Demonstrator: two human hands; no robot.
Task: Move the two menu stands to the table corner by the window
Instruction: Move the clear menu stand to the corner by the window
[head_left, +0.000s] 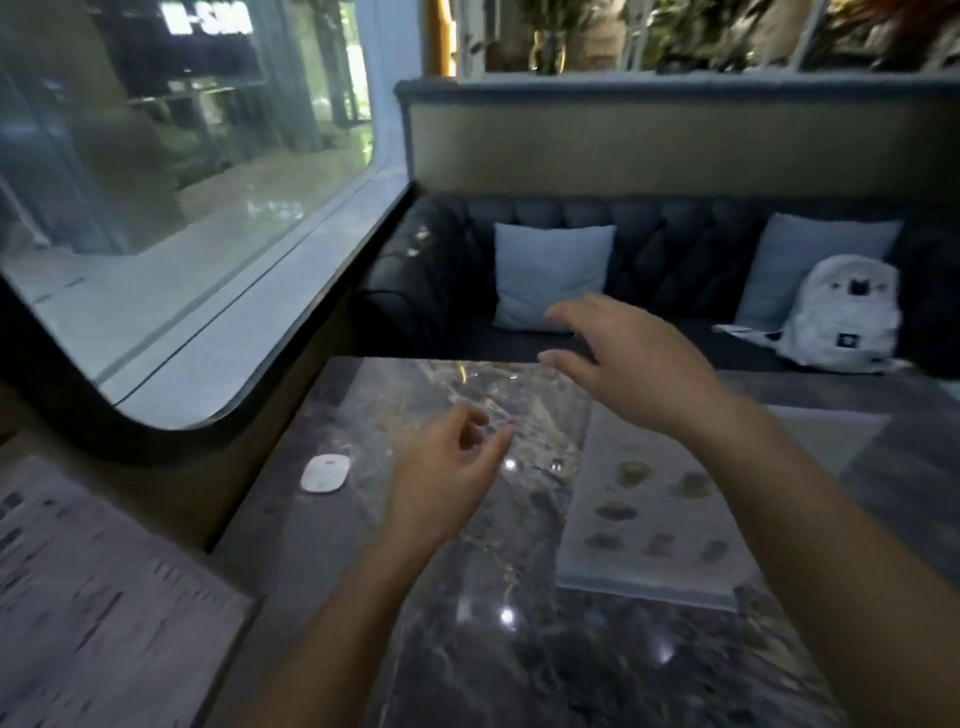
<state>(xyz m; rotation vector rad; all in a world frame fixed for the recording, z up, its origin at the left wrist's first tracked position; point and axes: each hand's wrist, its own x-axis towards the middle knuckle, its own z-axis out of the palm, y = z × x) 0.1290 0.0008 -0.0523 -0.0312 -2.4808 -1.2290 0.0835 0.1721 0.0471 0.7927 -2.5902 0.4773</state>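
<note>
We see both hands held out above the dark marble tabletop (519, 649), and neither has hold of anything. The left hand (447, 478) hovers over the middle of the tabletop with its fingers (475, 415) loosely curled inward, the thumb reaching toward the index finger but with a gap between them; nothing sits in that gap. The right hand (639, 364) is farther out, near the far edge of the tabletop, palm down, its fingers (566, 312) spread and slightly bent, the thumb apart from the rest. It touches nothing that we can make out.

A pale menu sheet (660, 514) with blurred pictures of dishes lies flat or nearly flat on the tabletop under the right forearm, on the side away from the window (156, 208); the blur keeps us from telling whether it is one of the stands or a loose card. A second printed sheet (88, 597) with dark lines of text shows at the lower left, off the tabletop's window side; we cannot tell what carries it. The far corner of the tabletop beside the window is bare marble. A small white oval device (323, 473) rests near the window-side edge, just left of the left hand.

Beyond the tabletop stands a dark tufted sofa (675, 249) with two light cushions (550, 275) and a white backpack (847, 312).
</note>
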